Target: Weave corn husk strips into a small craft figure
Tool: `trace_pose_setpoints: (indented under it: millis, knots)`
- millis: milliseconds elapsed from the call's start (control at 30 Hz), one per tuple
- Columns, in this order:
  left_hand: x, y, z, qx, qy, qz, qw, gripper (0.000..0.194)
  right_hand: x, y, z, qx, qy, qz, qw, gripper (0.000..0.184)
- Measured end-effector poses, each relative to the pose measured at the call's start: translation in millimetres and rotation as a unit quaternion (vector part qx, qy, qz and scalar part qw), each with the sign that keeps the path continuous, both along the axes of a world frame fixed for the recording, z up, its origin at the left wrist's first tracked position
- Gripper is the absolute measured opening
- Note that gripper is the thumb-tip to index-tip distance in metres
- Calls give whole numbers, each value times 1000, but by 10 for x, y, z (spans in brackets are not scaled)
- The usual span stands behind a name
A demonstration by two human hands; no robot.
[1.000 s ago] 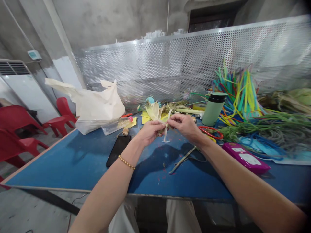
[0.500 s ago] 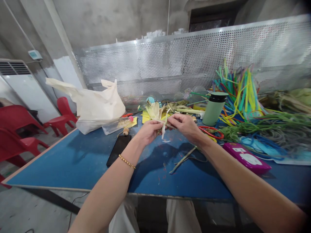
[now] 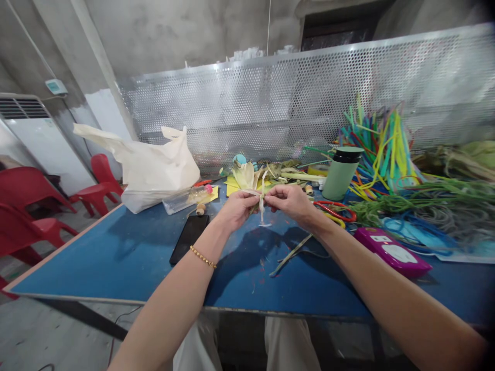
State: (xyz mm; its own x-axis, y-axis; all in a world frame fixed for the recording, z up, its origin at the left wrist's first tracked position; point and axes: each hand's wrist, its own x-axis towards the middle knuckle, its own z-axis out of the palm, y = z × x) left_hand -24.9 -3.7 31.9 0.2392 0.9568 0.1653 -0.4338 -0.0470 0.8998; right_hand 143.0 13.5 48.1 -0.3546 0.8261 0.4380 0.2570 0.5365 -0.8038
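Above the blue table, my left hand [image 3: 238,208] pinches a pale strip of what looks like corn husk [image 3: 262,206]. My right hand [image 3: 290,202] closes on the same strip from the other side, fingertips close to the left ones. One narrow end stands up between the hands and another hangs below them. Directly behind, broad pale husk leaves [image 3: 243,176] fan out; whether they join the held strip I cannot tell. Thin dry stalks [image 3: 291,255] lie on the table below my right wrist.
To the left are a white plastic bag [image 3: 158,165], a clear bottle [image 3: 187,198] and a black phone [image 3: 189,239]. A green tumbler [image 3: 341,174], red-handled scissors [image 3: 337,210], a purple box [image 3: 392,251] and colourful pipe cleaners [image 3: 386,149] are at right.
My right hand has lowered slightly and moved left, closer to my left hand. The upper end of the husk strip now stands more upright between them.
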Motion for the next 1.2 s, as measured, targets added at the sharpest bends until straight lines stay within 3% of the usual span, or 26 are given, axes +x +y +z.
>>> trace_pose_setpoints:
  millis: [167,367,567,833,967,1100,1200]
  knots:
    - [12,-15,20,6,25,-7,1000,13,-7,17,-35,24,-9,-19,1000,22]
    - [34,13,-34,40,26,38,998,24,-9,27,-4,87,-59,-60,993,27]
    - [48,-9,-42,37,73,12,997,26,-2,-6,90,121,-80,-66,987,30]
    - [27,-78,10,51,125,-23,991,24,-23,-22,24,165,-87,-53,981,24]
    - [22,-74,14,50,106,-21,993,24,-8,-25,32,136,-82,-44,986,30]
    - [-12,-25,23,55,51,0,997,27,1,-36,21,58,-84,-12,995,41]
    - [-51,6,45,30,14,3,999,24,-3,-43,-13,60,-98,-3,993,35]
